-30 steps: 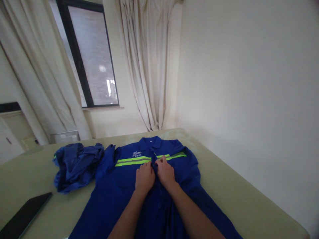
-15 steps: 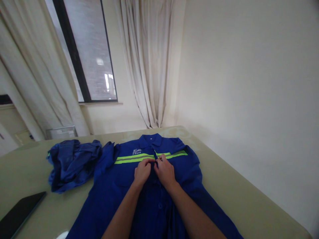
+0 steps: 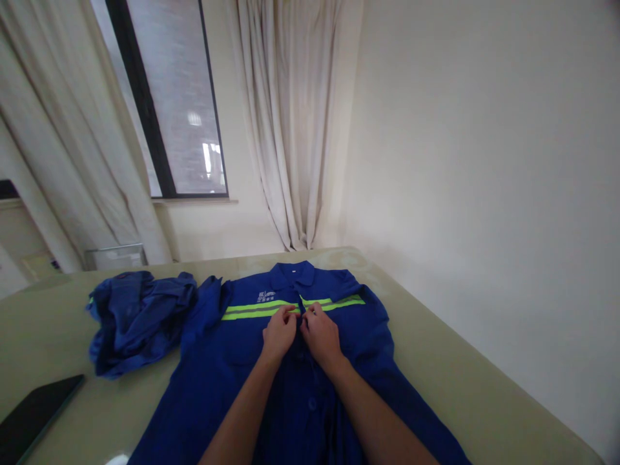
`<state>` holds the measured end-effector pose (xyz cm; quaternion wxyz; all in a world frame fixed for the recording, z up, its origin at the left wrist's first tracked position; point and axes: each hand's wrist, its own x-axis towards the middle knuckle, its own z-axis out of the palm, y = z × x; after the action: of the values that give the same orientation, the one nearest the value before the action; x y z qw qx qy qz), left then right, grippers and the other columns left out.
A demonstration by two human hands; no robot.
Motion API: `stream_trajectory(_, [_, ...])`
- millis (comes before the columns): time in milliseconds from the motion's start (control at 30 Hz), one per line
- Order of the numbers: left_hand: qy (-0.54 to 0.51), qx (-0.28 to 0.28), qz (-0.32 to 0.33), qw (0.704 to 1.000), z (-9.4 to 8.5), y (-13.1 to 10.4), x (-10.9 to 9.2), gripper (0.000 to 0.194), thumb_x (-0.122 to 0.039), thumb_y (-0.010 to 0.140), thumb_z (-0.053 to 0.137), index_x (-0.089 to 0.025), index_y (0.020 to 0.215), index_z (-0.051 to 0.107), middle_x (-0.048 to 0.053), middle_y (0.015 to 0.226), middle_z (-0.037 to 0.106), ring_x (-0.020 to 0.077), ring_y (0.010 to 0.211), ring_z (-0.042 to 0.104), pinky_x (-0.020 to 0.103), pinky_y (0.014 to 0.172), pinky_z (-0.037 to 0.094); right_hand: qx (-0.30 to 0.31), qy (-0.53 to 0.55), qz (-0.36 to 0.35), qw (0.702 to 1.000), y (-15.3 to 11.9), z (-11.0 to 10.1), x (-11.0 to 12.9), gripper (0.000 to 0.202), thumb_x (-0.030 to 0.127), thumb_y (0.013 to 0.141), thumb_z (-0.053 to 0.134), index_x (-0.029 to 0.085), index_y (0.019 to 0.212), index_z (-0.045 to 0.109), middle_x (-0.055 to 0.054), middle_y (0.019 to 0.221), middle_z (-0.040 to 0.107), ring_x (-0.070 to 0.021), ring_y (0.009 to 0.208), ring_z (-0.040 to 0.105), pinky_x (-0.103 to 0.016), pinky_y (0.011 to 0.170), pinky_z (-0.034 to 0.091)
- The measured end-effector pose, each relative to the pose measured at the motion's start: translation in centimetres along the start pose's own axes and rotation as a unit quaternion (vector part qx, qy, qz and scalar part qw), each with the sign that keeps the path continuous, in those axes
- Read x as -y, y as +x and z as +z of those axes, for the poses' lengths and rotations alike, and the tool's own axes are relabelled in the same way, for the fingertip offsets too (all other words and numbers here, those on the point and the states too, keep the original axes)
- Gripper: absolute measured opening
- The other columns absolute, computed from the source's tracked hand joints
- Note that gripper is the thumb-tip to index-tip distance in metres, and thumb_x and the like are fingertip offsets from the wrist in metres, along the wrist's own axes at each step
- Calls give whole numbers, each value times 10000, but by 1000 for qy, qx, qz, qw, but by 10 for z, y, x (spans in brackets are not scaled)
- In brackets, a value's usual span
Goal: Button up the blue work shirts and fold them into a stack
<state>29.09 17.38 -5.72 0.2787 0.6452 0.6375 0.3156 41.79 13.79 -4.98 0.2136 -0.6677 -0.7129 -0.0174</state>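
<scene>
A blue work jacket [image 3: 232, 361] lies spread face up, collar away from me, with a yellow-green reflective band across its chest and white lettering on one side. At the front opening, just below the band, my left hand [image 3: 279, 332] pinches one edge of the jacket. Close beside it, my right hand [image 3: 320, 331] grips the other edge with bent fingers. A small gap separates the fingertips of the two hands. Whatever small part lies under the fingers is hidden. Lower down the front, a round button [image 3: 312, 403] shows.
A crumpled blue garment [image 3: 138, 323] lies left of the jacket on the pale green table [image 3: 450, 361]. A dark flat tablet-like object [image 3: 41, 413] rests at the left front, near a partly visible white item [image 3: 117, 460]. Curtains, a window and a wall stand beyond.
My left fingertips have drawn slightly apart from the right ones, and the left hand has turned a little. The right hand stays almost in place at the jacket's opening.
</scene>
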Motion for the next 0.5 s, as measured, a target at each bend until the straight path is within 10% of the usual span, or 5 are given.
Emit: stream_trajectory(500, [31,-38,21,999,-10,-17,-16,219,-285,961,508,-270,1054,706,36,1163,762,244,1121,660,372,914,466,-45,74,-79,993,0,0,-4,224,256,1035,462,220,1009,682,-50,1159,649,-147,912,659,-222,811,500])
